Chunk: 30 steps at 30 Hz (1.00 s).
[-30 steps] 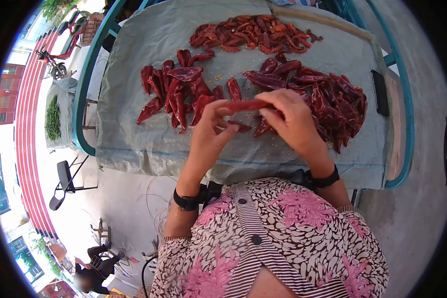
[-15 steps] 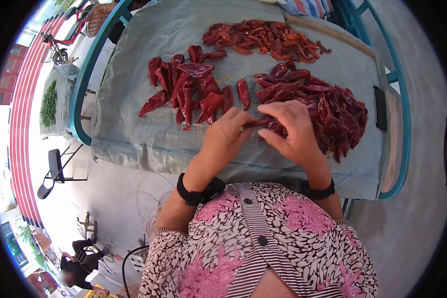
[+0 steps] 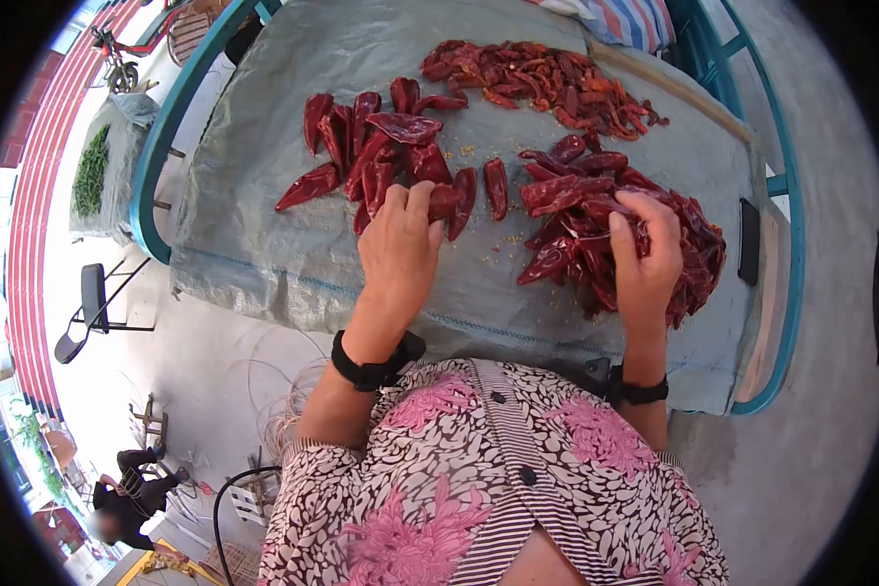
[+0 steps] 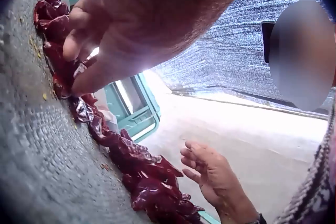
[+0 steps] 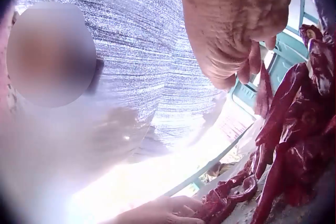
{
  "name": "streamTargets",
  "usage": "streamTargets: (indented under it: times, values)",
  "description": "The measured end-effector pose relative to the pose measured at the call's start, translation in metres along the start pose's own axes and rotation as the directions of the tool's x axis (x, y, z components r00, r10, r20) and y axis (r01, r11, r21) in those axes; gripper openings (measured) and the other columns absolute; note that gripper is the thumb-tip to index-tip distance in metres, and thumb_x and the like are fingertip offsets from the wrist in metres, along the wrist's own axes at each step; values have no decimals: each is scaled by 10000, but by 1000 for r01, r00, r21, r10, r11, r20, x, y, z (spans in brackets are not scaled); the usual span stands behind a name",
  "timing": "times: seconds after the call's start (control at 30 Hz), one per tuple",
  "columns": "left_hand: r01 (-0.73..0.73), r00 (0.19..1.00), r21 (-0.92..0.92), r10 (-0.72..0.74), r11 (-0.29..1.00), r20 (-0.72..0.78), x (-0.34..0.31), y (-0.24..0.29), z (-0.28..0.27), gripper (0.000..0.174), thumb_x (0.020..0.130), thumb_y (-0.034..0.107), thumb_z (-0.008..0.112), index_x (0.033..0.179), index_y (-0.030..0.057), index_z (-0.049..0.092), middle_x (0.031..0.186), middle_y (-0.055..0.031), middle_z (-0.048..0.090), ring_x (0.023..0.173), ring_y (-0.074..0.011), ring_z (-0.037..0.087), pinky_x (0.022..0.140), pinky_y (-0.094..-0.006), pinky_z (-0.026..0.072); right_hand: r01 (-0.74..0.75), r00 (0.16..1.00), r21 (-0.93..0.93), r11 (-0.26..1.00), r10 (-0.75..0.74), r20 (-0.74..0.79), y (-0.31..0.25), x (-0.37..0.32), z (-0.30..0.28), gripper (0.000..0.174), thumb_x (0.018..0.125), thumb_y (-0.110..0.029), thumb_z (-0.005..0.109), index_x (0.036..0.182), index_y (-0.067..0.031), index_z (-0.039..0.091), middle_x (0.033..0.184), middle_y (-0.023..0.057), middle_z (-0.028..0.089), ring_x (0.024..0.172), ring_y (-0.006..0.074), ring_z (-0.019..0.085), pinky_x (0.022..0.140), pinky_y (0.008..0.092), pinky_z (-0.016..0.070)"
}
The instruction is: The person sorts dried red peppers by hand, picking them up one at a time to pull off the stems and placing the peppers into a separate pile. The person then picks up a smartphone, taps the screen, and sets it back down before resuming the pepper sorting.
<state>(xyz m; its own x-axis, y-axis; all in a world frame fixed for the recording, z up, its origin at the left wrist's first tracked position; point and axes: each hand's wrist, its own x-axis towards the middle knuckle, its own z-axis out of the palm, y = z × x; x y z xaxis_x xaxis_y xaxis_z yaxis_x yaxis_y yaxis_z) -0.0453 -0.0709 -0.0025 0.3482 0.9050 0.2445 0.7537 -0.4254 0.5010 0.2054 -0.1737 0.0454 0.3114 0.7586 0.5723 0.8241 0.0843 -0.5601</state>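
My left hand is at the left group of dried red chilies, its fingers curled round a dried red chili that sticks out to the right. In the left wrist view, the thumb and fingertips of that hand are close together on the chilies, low over the cloth. My right hand hovers over the larger right heap of whole chilies, thumb and forefinger apart. The left wrist view shows this right hand with loosely bent fingers and nothing in them.
A pile of smaller, flattened chili pieces lies at the back of the grey-green cloth. One single chili lies between the groups. A dark phone rests near the right edge. Teal rails border the table.
The hands met around one chili in front of me earlier; now they are apart. The left hand has moved left with the chili to the left group, the right hand right over the heap.
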Motion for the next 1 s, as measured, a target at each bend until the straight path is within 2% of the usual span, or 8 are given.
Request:
streamTargets:
  times: [0.17, 0.3, 0.4, 0.6, 0.73, 0.8, 0.97, 1.0]
  values:
    - [-173, 982, -378, 189, 909, 7, -1, 23, -9, 479, 796, 64, 812, 1250, 99, 663, 1055, -87, 676, 755, -223, 680, 682, -342, 570, -40, 955, 139, 990, -3, 296, -27, -3, 19, 344, 864, -103, 780, 1199, -81, 701, 1157, 91, 710, 1053, 268, 661, 959, 394, 476]
    - [-291, 945, -488, 327, 823, -14, -3, 39, -2, 463, 805, 66, 818, 1238, 76, 656, 1064, -89, 679, 794, -236, 695, 689, -350, 577, -10, 936, 297, 955, -95, 338, -29, -5, 37, 314, 876, -53, 758, 1185, -69, 704, 1157, 98, 714, 1040, 285, 670, 938, 388, 496]
    - [-230, 961, -450, 273, 863, 32, -2, 35, -3, 428, 836, 113, 806, 1236, 90, 653, 1164, -109, 653, 821, -278, 706, 705, -387, 591, 21, 950, 192, 981, -80, 303, -26, -2, 31, 256, 880, -28, 746, 1134, -59, 724, 1111, 104, 724, 1019, 289, 677, 926, 380, 511]
    - [-104, 974, -119, 126, 987, 189, -6, 25, 12, 317, 893, 158, 744, 1195, 123, 658, 1315, -148, 573, 897, -383, 697, 751, -472, 590, -111, 988, 177, 978, 128, -91, -4, -1, 16, 155, 963, -22, 684, 1117, -19, 692, 1097, 92, 705, 1021, 203, 670, 922, 326, 518]
    - [-139, 976, 43, 130, 989, 175, -6, 20, 32, 253, 894, 119, 709, 1142, 113, 661, 1254, -148, 602, 907, -395, 697, 748, -479, 586, -158, 973, 145, 977, 179, -148, 8, 3, 12, 154, 970, -20, 669, 1123, -15, 686, 1109, 93, 699, 1033, 207, 665, 930, 325, 512]
    - [-113, 987, 86, 102, 990, 126, -4, 16, 40, 215, 900, 102, 684, 1114, 113, 661, 1220, -136, 619, 893, -392, 696, 739, -481, 584, -162, 984, 100, 982, 168, -58, 9, 5, 11, 162, 961, -17, 672, 1122, -20, 691, 1109, 97, 697, 1027, 214, 666, 924, 326, 514]
    - [-76, 995, -61, 79, 995, 53, 0, 9, 30, 163, 925, 77, 637, 1080, 116, 664, 1095, -99, 653, 877, -365, 693, 722, -474, 572, -136, 985, 78, 988, 127, 118, 1, -2, 24, 171, 929, -9, 683, 1093, -44, 715, 1082, 107, 713, 1021, 257, 681, 914, 357, 529]
    - [-73, 996, -96, 76, 993, 35, 1, 10, 28, 156, 926, 74, 633, 1072, 116, 665, 1074, -93, 656, 873, -361, 692, 719, -472, 570, -119, 983, 96, 988, 104, 153, 2, -4, 29, 170, 921, -21, 690, 1083, -65, 721, 1071, 95, 718, 1027, 269, 680, 972, 381, 501]
